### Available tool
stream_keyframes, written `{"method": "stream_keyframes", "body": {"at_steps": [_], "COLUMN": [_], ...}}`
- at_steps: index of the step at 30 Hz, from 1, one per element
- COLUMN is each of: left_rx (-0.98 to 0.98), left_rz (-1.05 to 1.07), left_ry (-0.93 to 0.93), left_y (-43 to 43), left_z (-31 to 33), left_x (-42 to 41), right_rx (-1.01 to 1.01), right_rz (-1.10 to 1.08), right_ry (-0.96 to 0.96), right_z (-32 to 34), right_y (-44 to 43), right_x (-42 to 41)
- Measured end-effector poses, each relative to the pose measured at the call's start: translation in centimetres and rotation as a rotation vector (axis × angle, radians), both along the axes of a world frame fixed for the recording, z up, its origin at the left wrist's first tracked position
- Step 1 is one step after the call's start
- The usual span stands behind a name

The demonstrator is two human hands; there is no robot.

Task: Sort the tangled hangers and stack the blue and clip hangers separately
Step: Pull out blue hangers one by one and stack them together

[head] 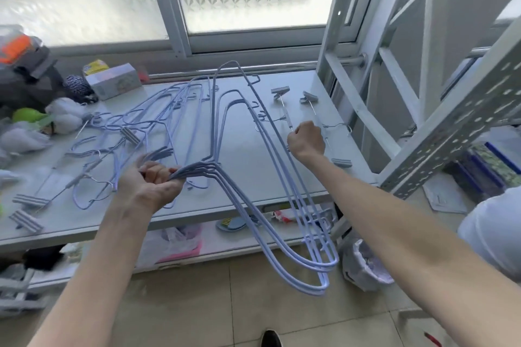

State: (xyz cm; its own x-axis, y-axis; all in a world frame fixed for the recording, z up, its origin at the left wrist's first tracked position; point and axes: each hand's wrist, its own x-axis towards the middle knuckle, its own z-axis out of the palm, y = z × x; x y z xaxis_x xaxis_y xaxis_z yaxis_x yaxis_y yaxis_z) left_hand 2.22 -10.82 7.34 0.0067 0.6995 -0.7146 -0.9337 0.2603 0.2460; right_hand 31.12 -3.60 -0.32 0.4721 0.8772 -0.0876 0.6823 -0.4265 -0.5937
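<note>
Holding the blue hangers (208,167) by their gathered necks, the left hand (152,180) has its fingers curled tight round the bunched wires. The bundle is several thin coated frames: one shoulder end rises over the middle of the tabletop (208,203), and the other hangs clear below its front edge. The right hand (306,139) is at the tabletop's right side, closed in a fist and apparently pinching the thin metal rod of a clip hanger (308,97) lying flat there. A tangled pile (127,132) of blue and clipped frames covers the tabletop's left half, and loose clip pieces (28,201) lie at its front left corner. The blue hangers look light, springy and smooth-coated, likely to fan apart or slide. Their hooks will snag neighbours, so the necks, where the wires converge, are the best place to hold them. The clip hanger looks stiffer and is best lifted by its rod or hook rather than by the sprung clips.
</note>
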Motion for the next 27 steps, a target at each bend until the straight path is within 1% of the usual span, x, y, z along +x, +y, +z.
{"method": "stream_keyframes", "body": {"at_steps": [5, 8, 12, 17, 21, 27], "left_rx": [-0.052, -0.079, -0.086, -0.089, -0.096, -0.088], "left_rz": [0.014, 0.025, 0.063, 0.082, 0.073, 0.058], "left_ry": [0.067, 0.115, 0.109, 0.1, 0.109, 0.102], "left_y": [0.3, 0.5, 1.0, 1.7, 2.2, 2.5], "left_z": [-1.0, -1.6, -2.2, -2.3, -2.3, -2.6], "left_x": [1.9, 2.1, 2.0, 2.5, 3.1, 3.6], "right_rx": [-0.027, -0.051, -0.073, -0.074, -0.083, -0.06], "right_rz": [-0.014, 0.039, 0.088, 0.067, 0.09, 0.106], "right_ry": [-0.085, -0.17, -0.272, -0.303, -0.351, -0.354], "right_z": [-0.6, -0.8, -1.2, -1.8, -1.9, -1.7], "right_y": [1.7, 2.4, 2.8, 3.2, 3.6, 4.1], "right_x": [1.9, 2.9, 4.0, 5.2, 5.8, 5.7]}}
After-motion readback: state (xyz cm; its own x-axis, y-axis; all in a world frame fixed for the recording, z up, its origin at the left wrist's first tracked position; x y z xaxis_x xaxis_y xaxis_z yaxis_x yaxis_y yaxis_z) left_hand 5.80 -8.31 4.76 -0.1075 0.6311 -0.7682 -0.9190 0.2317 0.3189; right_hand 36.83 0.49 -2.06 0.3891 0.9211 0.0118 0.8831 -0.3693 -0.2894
